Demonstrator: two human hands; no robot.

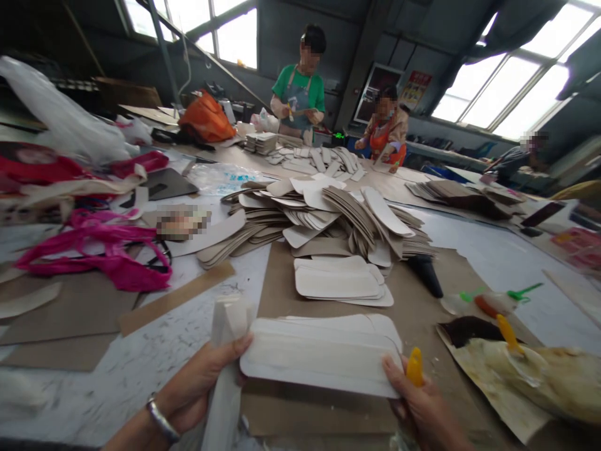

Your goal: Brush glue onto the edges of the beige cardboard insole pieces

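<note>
A long white panel with rounded corners [319,358] is held level between my two hands over the brown board. My left hand [200,382], with a silver bangle at the wrist, pinches its left end. A pale folded strip [226,376] runs past that same hand. My right hand [417,401] grips the right end, thumb on top. A yellow handle [415,368] sticks up from the right hand; its lower part is hidden. Just behind the held panel lie more white panels [370,326], and beyond them a short stack of panels [335,279].
A large heap of panels [319,210] spreads behind. At right a yellow-handled brush or scraper [509,335] rests in a glue-smeared container [558,382], near green-capped bottles [498,304]. A pink bag [107,250] lies left. Two people stand across the table, another far right.
</note>
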